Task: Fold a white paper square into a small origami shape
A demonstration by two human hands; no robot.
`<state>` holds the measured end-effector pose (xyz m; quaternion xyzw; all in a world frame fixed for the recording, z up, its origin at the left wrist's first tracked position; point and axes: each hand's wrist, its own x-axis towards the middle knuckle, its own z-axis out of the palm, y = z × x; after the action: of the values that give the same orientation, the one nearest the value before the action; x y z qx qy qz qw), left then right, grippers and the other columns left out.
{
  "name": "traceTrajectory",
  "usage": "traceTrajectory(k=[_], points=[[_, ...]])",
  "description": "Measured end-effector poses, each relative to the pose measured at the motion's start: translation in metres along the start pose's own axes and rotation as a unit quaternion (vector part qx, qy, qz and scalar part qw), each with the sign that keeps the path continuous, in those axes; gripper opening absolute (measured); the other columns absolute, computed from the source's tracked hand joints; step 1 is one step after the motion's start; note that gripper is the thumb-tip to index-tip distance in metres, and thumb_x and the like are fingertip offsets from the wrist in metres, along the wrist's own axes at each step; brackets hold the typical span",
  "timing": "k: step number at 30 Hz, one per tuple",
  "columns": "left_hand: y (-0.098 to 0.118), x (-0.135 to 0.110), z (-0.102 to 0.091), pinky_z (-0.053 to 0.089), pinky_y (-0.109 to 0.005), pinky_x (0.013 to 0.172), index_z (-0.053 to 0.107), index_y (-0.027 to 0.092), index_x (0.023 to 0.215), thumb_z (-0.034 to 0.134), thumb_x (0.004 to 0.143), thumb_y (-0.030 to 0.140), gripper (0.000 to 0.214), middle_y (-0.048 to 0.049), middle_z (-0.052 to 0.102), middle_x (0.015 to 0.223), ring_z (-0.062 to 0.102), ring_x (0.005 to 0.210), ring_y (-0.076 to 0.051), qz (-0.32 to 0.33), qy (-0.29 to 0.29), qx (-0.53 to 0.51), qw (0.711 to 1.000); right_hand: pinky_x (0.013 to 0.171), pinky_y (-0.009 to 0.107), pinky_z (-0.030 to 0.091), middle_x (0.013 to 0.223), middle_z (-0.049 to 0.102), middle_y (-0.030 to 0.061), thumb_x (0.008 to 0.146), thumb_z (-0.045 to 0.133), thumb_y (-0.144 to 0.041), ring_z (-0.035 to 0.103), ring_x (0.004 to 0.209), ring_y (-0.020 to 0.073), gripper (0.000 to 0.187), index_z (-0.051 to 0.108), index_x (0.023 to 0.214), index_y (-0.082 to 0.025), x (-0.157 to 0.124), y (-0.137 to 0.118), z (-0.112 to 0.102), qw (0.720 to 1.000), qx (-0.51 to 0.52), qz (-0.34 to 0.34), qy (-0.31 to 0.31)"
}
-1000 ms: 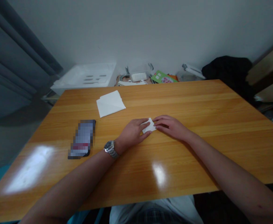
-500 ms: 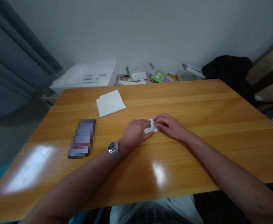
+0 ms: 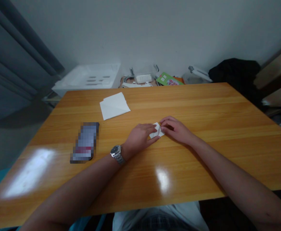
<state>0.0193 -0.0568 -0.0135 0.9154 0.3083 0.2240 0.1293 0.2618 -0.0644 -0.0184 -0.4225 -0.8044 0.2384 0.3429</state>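
Touching sm. creased wht paper (image 3: 158, 132): L hand (image 3: 140, 136), R hand (image 3: 176, 130).

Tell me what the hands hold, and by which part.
The small white paper: left hand on its left side, right hand at its right edge; whether pinched, I can't tell.

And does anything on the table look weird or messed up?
Yes: big blocky squares cover most of the phone, so I can't tell what it shows. The larger white paper farther back looks a little askew, because its edges seem not to line up. I see nothing spilled.
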Motion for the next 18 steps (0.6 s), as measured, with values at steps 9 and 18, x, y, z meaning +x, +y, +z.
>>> traceTrajectory(k=[9, 18], points=[[-0.001, -0.001, -0.006, 0.049, -0.042, 0.11, 0.067, 0.023, 0.129, 0.055, 0.101, 0.041, 0.035, -0.0078, 0.069, 0.133, 0.063, 0.126, -0.024, 0.064, -0.04, -0.013, 0.997, 0.098, 0.047, 0.049, 0.113, 0.062, 0.0105, 0.098, 0.06, -0.03, 0.06, 0.108, 0.025, 0.011, 0.066, 0.093, -0.022, -0.002, 0.006, 0.002, 0.999, -0.038, 0.003, 0.013], [-0.007, -0.002, -0.011, 0.051, -0.041, 0.109, 0.07, 0.025, 0.124, 0.054, 0.102, 0.04, 0.031, -0.0068, 0.068, 0.135, 0.063, 0.127, -0.023, 0.087, -0.05, -0.026, 0.995, 0.098, 0.048, 0.05, 0.115, 0.061, 0.0108, 0.097, 0.061, -0.03, 0.059, 0.11, 0.0261, 0.011, 0.063, 0.089, -0.022, -0.002, 0.005, 0.006, 0.998, -0.059, 0.018, 0.023]])
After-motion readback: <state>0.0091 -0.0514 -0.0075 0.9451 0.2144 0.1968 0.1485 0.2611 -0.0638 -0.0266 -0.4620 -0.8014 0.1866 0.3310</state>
